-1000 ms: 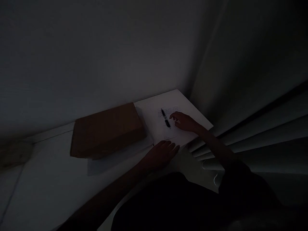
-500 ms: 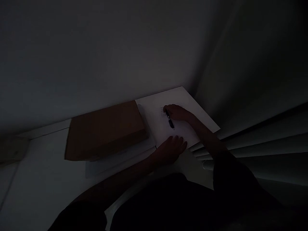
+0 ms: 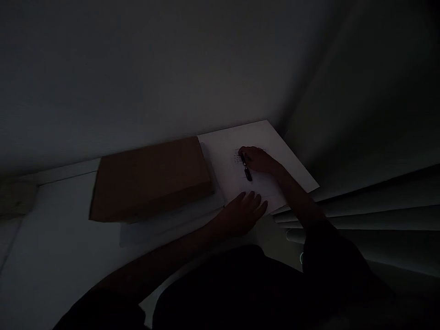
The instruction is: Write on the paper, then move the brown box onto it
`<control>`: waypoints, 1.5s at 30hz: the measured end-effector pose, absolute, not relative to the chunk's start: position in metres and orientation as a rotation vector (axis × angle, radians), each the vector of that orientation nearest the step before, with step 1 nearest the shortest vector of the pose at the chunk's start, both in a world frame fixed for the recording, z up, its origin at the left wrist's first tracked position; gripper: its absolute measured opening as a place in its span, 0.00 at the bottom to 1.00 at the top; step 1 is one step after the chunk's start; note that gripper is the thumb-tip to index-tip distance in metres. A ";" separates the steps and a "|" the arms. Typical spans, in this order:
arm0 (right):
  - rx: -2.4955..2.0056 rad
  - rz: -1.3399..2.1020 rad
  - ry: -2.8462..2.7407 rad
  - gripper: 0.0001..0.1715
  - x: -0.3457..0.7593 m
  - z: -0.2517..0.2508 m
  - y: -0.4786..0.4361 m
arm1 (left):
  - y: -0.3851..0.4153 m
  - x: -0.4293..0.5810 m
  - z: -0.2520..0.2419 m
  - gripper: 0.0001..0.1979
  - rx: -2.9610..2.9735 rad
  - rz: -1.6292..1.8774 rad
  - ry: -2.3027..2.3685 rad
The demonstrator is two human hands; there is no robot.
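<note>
One black pen, long axis slanting from the fingertips of the right hand toward the wearer, lies over handwritten paper, its grasp indeterminable in dim light, the left hand resting nearer, fingers loosely spread.

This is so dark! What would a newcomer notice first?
Probably the big brown box, left of both hands. Next, a dark pen at the right hand, over a white surface. Nearer the wearer, the left hand spreads its fingers at that surface's edge.
</note>
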State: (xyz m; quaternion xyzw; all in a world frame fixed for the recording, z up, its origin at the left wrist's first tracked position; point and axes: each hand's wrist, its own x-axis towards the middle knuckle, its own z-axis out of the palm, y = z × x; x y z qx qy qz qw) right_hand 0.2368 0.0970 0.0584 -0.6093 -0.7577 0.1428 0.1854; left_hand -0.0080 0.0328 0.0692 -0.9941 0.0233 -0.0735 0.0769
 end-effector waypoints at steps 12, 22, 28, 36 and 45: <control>-1.642 0.478 -2.077 0.22 0.203 0.099 0.080 | 0.054 -0.144 0.157 0.21 -2.632 -0.877 -0.317; -1.444 0.832 -1.896 0.52 0.116 0.127 0.076 | 0.110 -0.239 0.145 0.30 -2.463 -1.156 -1.317; -1.357 0.867 -1.864 0.53 0.091 0.133 0.072 | 0.115 -0.246 0.108 0.35 -2.755 -1.239 -1.722; -1.458 0.844 -1.808 0.51 0.084 0.120 0.067 | 0.103 -0.232 0.106 0.33 -2.822 -0.974 -1.936; -1.508 0.776 -1.795 0.48 0.070 0.129 0.068 | 0.102 -0.238 0.105 0.36 -2.770 -1.140 -1.921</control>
